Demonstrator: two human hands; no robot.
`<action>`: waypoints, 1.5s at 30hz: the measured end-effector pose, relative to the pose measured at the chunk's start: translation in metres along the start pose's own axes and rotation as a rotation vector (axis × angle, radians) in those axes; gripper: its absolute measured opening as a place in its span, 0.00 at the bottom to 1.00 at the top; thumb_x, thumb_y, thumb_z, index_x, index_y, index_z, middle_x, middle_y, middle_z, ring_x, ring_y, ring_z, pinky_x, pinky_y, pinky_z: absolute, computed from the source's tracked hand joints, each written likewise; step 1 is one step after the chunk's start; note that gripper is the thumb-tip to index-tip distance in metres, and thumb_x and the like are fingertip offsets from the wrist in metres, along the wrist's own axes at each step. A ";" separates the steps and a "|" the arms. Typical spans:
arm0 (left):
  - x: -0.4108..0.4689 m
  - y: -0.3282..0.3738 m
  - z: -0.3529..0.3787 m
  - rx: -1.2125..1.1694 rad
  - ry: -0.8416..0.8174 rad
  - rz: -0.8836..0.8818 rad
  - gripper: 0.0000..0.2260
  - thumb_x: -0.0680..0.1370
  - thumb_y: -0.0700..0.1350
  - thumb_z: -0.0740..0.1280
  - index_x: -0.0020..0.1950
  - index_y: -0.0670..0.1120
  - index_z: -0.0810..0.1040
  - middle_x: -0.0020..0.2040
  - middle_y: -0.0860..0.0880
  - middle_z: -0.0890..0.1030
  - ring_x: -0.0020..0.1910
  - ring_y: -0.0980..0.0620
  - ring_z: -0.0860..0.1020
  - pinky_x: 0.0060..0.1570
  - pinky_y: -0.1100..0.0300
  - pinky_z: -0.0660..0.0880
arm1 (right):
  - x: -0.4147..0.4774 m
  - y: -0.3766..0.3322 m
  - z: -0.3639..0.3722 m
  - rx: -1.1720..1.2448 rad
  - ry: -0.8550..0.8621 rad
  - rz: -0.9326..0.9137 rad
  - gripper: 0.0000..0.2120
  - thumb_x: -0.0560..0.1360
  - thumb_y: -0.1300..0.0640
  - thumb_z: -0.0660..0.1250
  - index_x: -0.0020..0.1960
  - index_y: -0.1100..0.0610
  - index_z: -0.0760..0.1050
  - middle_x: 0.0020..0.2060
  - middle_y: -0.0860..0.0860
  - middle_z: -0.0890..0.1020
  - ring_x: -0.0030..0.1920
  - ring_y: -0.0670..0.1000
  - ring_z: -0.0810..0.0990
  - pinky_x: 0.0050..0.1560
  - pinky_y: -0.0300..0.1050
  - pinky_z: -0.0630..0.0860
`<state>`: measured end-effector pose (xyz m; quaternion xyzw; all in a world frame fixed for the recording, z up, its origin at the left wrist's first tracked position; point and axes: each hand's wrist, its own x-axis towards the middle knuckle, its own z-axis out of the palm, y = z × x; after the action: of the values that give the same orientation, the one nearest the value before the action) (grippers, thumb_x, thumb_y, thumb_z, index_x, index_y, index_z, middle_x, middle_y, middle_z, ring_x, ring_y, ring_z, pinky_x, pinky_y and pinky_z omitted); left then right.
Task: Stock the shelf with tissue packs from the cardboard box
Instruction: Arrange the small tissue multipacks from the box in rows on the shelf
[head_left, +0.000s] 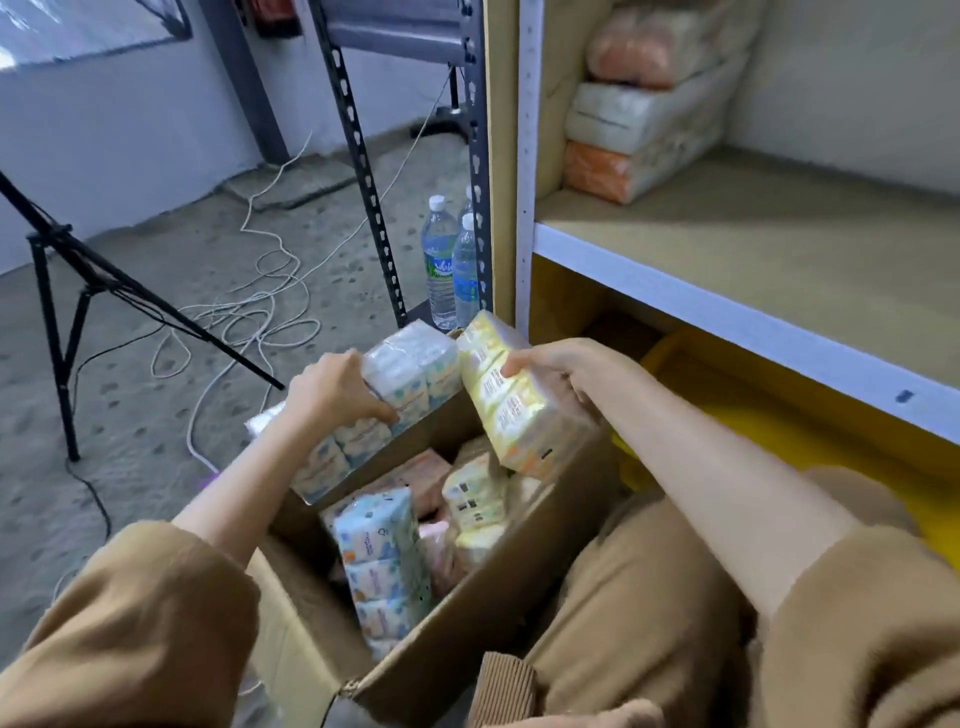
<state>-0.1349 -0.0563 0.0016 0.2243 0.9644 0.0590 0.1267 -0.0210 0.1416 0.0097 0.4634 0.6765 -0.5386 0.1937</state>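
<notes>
Over the box (467, 623) — right hand (561, 369) holds yellow pack (519, 415) near-upright.

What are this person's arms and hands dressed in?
The left hand and right hand are bare: no gloves, rings or watch show. The left sleeve and right sleeve are tan, fuzzy fabric ending near the elbows.

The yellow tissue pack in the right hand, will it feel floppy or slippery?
The yellow plastic-wrapped tissue pack probably feels light: the right hand holds it alone. Its glossy wrap may slip. Tilted, it shows no sag, so likely not floppy.
</notes>
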 end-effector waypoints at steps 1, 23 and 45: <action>-0.004 0.007 -0.012 -0.003 0.018 0.024 0.30 0.60 0.55 0.78 0.54 0.43 0.73 0.46 0.45 0.77 0.43 0.45 0.74 0.40 0.57 0.70 | -0.009 0.000 -0.012 0.003 0.026 -0.033 0.44 0.66 0.44 0.72 0.74 0.60 0.56 0.59 0.59 0.67 0.60 0.58 0.68 0.59 0.51 0.66; 0.006 0.309 -0.112 0.136 -0.049 0.779 0.37 0.66 0.51 0.77 0.70 0.44 0.65 0.68 0.44 0.72 0.65 0.44 0.71 0.62 0.57 0.68 | -0.180 0.137 -0.293 -0.150 0.660 -0.176 0.27 0.56 0.56 0.77 0.52 0.63 0.77 0.45 0.56 0.79 0.35 0.49 0.75 0.35 0.41 0.69; 0.005 0.378 -0.045 0.235 0.214 0.968 0.35 0.69 0.49 0.74 0.72 0.45 0.63 0.70 0.46 0.67 0.67 0.46 0.69 0.60 0.53 0.70 | -0.144 0.195 -0.317 -0.553 0.933 -0.185 0.36 0.64 0.50 0.77 0.67 0.59 0.68 0.63 0.55 0.70 0.66 0.54 0.67 0.62 0.44 0.66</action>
<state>0.0067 0.2803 0.1086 0.6507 0.7578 0.0248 -0.0408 0.2883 0.3678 0.1220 0.5233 0.8449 -0.0932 -0.0603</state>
